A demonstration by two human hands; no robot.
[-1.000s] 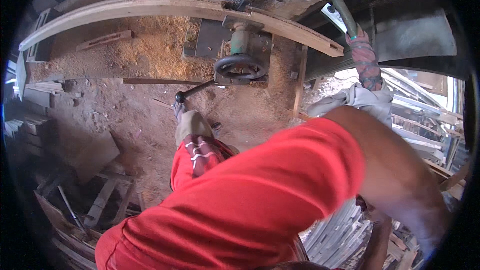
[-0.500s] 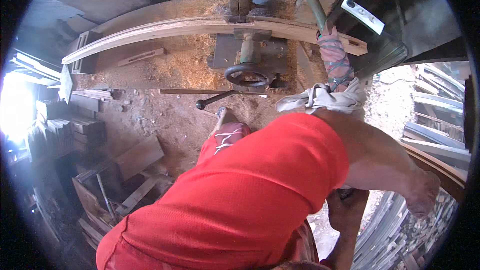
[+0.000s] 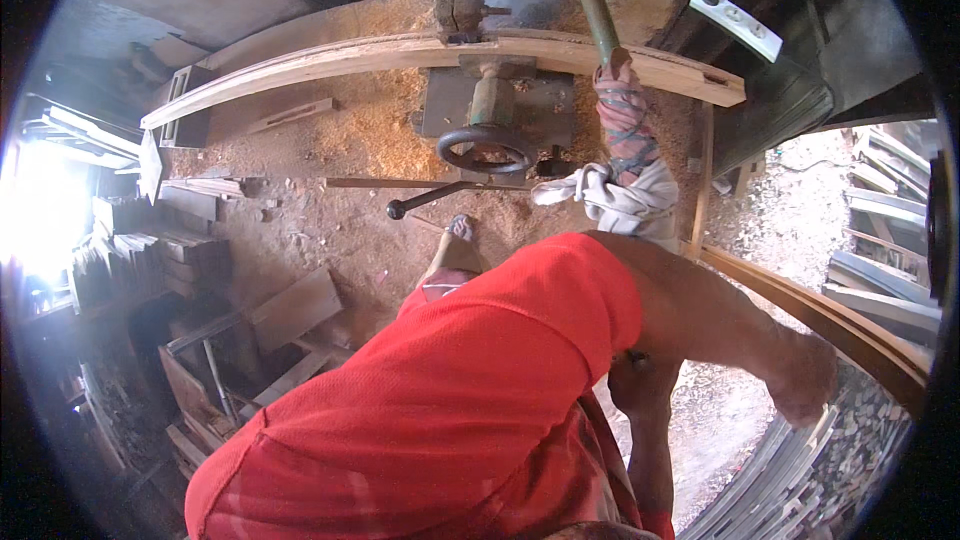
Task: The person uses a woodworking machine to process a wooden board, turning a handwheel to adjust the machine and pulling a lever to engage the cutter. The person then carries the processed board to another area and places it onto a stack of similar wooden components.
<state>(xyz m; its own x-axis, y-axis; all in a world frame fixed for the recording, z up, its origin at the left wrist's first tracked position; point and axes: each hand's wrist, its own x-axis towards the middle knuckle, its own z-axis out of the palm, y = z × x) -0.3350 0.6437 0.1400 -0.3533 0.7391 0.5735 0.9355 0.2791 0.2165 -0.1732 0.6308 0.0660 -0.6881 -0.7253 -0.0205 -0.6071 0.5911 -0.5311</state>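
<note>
Of the hands, only the right hand (image 3: pixel 805 380) shows, fingers curled at a curved plank (image 3: pixel 850 330), grip unclear.

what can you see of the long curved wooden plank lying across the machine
The long curved wooden plank is pale, bare timber, thin and bowed in a shallow arc. It lies flat across the machine's table, running from the left, near the pale wooden frame, to a squared end at the right. Sawdust is heaped beside and under it. The machine's head comes down onto it near mid-length. Neither hand touches it; the right hand is by another curved strip.
</note>
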